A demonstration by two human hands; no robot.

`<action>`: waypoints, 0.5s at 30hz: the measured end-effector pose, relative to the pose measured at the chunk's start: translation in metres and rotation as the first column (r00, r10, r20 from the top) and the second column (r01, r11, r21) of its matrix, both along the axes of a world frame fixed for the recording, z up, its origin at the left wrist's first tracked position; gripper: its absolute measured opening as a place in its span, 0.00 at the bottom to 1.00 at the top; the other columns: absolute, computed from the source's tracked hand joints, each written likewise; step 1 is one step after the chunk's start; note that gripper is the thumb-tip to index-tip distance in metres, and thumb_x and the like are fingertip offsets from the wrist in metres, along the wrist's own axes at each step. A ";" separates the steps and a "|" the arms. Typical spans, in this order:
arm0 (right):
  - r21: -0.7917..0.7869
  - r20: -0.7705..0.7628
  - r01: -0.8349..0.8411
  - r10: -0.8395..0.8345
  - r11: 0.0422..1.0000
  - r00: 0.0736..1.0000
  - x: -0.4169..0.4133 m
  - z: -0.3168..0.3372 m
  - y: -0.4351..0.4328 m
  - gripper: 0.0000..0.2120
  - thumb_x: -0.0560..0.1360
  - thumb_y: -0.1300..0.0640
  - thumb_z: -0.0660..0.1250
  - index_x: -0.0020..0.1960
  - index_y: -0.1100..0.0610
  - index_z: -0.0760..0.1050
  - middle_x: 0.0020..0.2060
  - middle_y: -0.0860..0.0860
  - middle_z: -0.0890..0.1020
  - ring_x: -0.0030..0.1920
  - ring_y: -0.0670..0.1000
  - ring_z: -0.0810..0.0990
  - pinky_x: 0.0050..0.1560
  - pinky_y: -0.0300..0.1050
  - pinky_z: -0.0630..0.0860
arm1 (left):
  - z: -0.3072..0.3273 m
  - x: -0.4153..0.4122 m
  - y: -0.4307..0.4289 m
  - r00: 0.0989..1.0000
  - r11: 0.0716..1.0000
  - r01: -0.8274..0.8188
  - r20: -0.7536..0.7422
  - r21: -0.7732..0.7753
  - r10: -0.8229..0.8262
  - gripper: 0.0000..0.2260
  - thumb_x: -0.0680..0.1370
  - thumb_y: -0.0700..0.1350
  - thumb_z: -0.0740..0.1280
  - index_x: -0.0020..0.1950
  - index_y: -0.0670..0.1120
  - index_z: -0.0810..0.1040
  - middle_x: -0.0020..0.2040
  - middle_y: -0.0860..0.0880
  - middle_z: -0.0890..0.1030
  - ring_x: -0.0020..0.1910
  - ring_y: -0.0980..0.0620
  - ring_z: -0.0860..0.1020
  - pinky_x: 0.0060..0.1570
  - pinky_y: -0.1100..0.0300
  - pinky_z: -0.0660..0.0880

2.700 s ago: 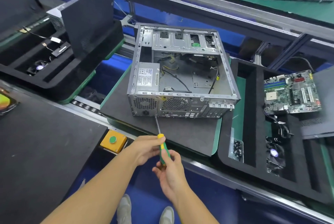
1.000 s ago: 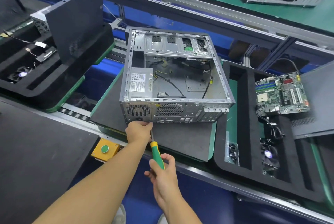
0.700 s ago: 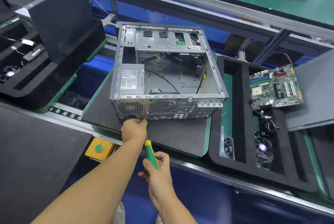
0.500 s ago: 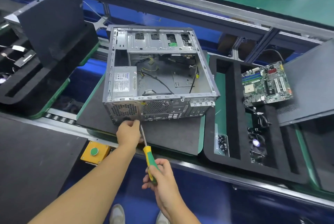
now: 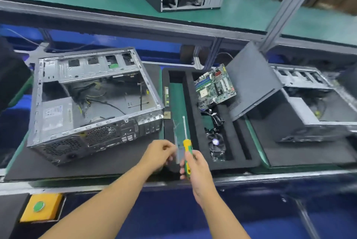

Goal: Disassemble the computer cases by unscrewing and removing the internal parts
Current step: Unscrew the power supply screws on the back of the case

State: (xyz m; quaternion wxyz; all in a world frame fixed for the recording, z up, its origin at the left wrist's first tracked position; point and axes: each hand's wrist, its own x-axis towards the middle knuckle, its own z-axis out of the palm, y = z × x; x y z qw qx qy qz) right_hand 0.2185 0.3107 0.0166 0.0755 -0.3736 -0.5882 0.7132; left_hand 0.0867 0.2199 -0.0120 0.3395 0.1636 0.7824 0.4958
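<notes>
Computer case (image 5: 92, 103) lying open at centre left; at lower centre, left grip (image 5: 160, 153) curled, contents too blurred to tell, right grip (image 5: 195, 169) wrapped round screwdriver (image 5: 187, 146); best to release any screw low over foam tray (image 5: 238, 142) at centre right.

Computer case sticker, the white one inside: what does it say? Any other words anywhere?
White sticker on the power supply: printed, too blurred to read.
Motherboard: markings too small to read.
Screwdriver handle: no words show.
Nothing else readable.
</notes>
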 end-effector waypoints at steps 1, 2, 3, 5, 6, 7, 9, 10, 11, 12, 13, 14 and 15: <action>0.031 0.019 0.031 -0.032 0.999 0.999 0.003 0.001 0.012 0.09 0.83 0.51 0.62 0.53 0.56 0.74 0.34 0.50 0.80 0.32 0.48 0.76 0.33 0.43 0.75 | 0.001 -0.001 0.015 0.995 0.999 0.030 -0.090 -0.043 -0.034 0.06 0.78 0.42 0.70 0.42 0.47 0.84 0.30 0.53 0.83 0.26 0.59 0.78 0.29 0.65 0.74; 0.046 0.033 0.066 -0.067 0.997 0.997 0.006 0.001 0.023 0.09 0.83 0.51 0.62 0.54 0.57 0.74 0.34 0.49 0.81 0.32 0.48 0.76 0.33 0.43 0.75 | 0.000 -0.002 0.030 0.986 0.995 0.048 -0.153 -0.092 -0.062 0.04 0.77 0.42 0.71 0.44 0.48 0.85 0.32 0.53 0.84 0.29 0.59 0.80 0.34 0.64 0.77; 0.050 0.042 0.097 -0.100 0.994 0.994 0.010 0.000 0.033 0.09 0.83 0.51 0.62 0.54 0.57 0.74 0.33 0.48 0.81 0.32 0.47 0.76 0.33 0.42 0.75 | -0.002 -0.002 0.042 0.977 0.988 0.062 -0.193 -0.144 -0.090 0.04 0.77 0.41 0.71 0.46 0.48 0.86 0.35 0.53 0.85 0.33 0.59 0.82 0.39 0.62 0.79; 0.068 0.055 0.127 -0.131 0.990 0.990 0.018 -0.004 0.048 0.09 0.83 0.51 0.62 0.53 0.56 0.74 0.32 0.47 0.81 0.32 0.47 0.77 0.33 0.42 0.75 | -0.011 -0.005 0.064 0.960 0.965 0.091 -0.237 -0.246 -0.151 0.06 0.78 0.40 0.70 0.51 0.47 0.86 0.42 0.50 0.86 0.40 0.54 0.83 0.49 0.58 0.81; 0.083 0.059 0.127 -0.132 0.988 0.990 0.023 -0.006 0.054 0.08 0.82 0.51 0.62 0.53 0.55 0.74 0.32 0.46 0.80 0.32 0.47 0.77 0.33 0.41 0.75 | -0.016 -0.006 0.072 0.955 0.952 0.101 -0.241 -0.288 -0.174 0.08 0.78 0.39 0.69 0.54 0.46 0.86 0.46 0.49 0.86 0.43 0.52 0.83 0.52 0.57 0.80; 0.097 0.061 0.122 -0.128 0.988 0.990 0.027 -0.008 0.058 0.08 0.82 0.51 0.62 0.54 0.55 0.74 0.32 0.46 0.80 0.32 0.46 0.77 0.34 0.41 0.76 | -0.022 -0.007 0.078 0.951 0.939 0.111 -0.240 -0.327 -0.195 0.09 0.79 0.38 0.68 0.56 0.46 0.85 0.49 0.48 0.86 0.46 0.51 0.84 0.54 0.56 0.80; 0.118 0.068 0.106 -0.115 0.987 0.991 0.033 -0.013 0.062 0.07 0.82 0.50 0.63 0.54 0.53 0.75 0.33 0.46 0.80 0.33 0.46 0.77 0.35 0.41 0.76 | -0.029 -0.008 0.084 0.942 0.914 0.128 -0.241 -0.386 -0.234 0.12 0.79 0.37 0.66 0.59 0.47 0.84 0.53 0.47 0.86 0.50 0.49 0.84 0.57 0.57 0.79; 0.122 0.071 0.099 -0.109 0.988 0.992 0.034 -0.014 0.063 0.07 0.82 0.50 0.63 0.54 0.53 0.75 0.33 0.46 0.80 0.33 0.47 0.77 0.35 0.42 0.76 | -0.031 -0.008 0.084 0.942 0.911 0.122 -0.244 -0.393 -0.231 0.14 0.79 0.36 0.65 0.60 0.47 0.84 0.54 0.47 0.86 0.50 0.49 0.84 0.57 0.58 0.78; 0.121 0.070 0.093 -0.101 0.988 0.992 0.034 -0.015 0.062 0.07 0.82 0.50 0.63 0.54 0.53 0.74 0.34 0.46 0.81 0.34 0.47 0.77 0.35 0.42 0.75 | -0.031 -0.008 0.083 0.946 0.918 0.106 -0.245 -0.382 -0.211 0.14 0.79 0.35 0.64 0.60 0.47 0.84 0.55 0.47 0.85 0.50 0.49 0.84 0.57 0.57 0.78; 0.116 0.064 0.085 -0.093 0.990 0.994 0.032 -0.016 0.061 0.07 0.82 0.50 0.63 0.54 0.53 0.74 0.34 0.47 0.81 0.34 0.47 0.77 0.35 0.42 0.75 | -0.031 -0.008 0.080 0.951 0.932 0.085 -0.251 -0.353 -0.182 0.14 0.79 0.35 0.64 0.61 0.46 0.83 0.55 0.47 0.85 0.49 0.50 0.84 0.56 0.58 0.78; 0.110 0.053 0.075 -0.082 0.991 0.995 0.030 -0.015 0.059 0.07 0.82 0.51 0.62 0.54 0.54 0.74 0.35 0.48 0.82 0.34 0.47 0.77 0.35 0.42 0.76 | -0.029 -0.008 0.076 0.952 0.949 0.063 -0.267 -0.308 -0.149 0.14 0.79 0.36 0.65 0.61 0.46 0.83 0.55 0.48 0.85 0.49 0.51 0.84 0.56 0.59 0.78; 0.103 0.038 0.061 -0.065 0.993 0.997 0.027 -0.014 0.057 0.07 0.83 0.51 0.62 0.55 0.54 0.74 0.37 0.49 0.84 0.34 0.47 0.78 0.35 0.42 0.76 | -0.024 -0.008 0.070 0.951 0.967 0.047 -0.284 -0.252 -0.121 0.13 0.79 0.38 0.66 0.62 0.47 0.82 0.54 0.50 0.85 0.48 0.53 0.83 0.55 0.61 0.77; 0.091 0.016 0.041 -0.043 0.995 0.999 0.023 -0.013 0.053 0.07 0.83 0.52 0.61 0.56 0.54 0.73 0.40 0.50 0.85 0.35 0.47 0.78 0.35 0.42 0.76 | -0.020 -0.009 0.063 0.952 0.981 0.038 -0.293 -0.191 -0.094 0.12 0.80 0.41 0.66 0.62 0.48 0.82 0.50 0.53 0.86 0.46 0.56 0.83 0.53 0.62 0.77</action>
